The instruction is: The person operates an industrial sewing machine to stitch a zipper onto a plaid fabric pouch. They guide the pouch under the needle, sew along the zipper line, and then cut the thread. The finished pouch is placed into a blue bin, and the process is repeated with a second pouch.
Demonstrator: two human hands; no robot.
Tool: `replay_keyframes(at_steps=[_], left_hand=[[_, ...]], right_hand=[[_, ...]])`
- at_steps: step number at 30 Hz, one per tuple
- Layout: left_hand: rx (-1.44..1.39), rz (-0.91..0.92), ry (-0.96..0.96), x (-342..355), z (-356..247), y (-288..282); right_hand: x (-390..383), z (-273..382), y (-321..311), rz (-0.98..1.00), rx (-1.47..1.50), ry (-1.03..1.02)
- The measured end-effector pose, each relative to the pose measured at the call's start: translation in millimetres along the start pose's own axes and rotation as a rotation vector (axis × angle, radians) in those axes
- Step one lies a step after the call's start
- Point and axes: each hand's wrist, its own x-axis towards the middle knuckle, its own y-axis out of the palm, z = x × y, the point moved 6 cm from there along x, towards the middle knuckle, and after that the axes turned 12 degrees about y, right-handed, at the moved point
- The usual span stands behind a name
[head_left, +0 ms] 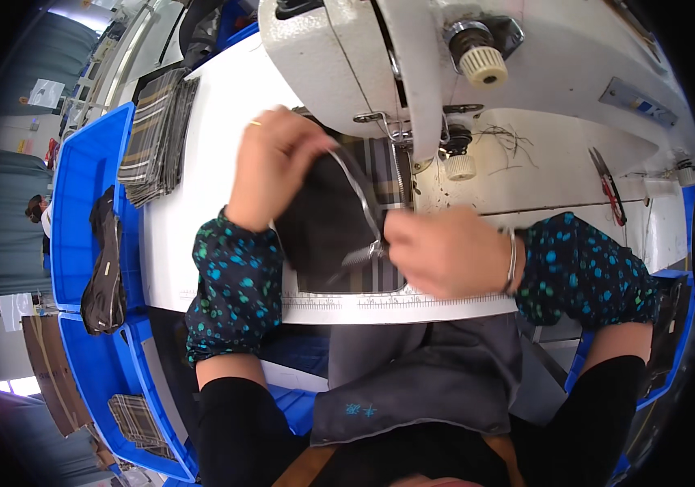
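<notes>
Head view: at frame centre, the zipper strip [356, 182] is pinched at its upper end by the left hand's [280, 162] fingers, its long axis slanted down-right toward the right hand [449, 250], whose blurred grip cannot be determined.

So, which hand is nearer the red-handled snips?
Right: the right hand is left of the red-handled snips. The left hand is farther left, by the dark fabric.
</notes>
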Motion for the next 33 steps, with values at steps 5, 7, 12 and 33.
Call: replay_keyframes(at_steps=[5,7,12,33], left_hand=[[0.337,-0.047,-0.105,-4.1,23.6,-19.5],[0.445,-0.062,0.052,0.9,-4.8,-10.9],[-0.301,0.158,0.349,-15.5,-81.6,28.2],[0.023,0.335,0.374,-19.0,-98.7,35.2]], right_hand=[[-11.7,11.8,7.6,-0.034,-0.105,-0.159],[-16.2,17.4,7.0,-0.077,-0.226,-0.194],[-19.8,28.5,0.0,-0.179,-0.421,-0.264],[-13.0,17.1,-32.9,-0.44,-0.402,-0.217]])
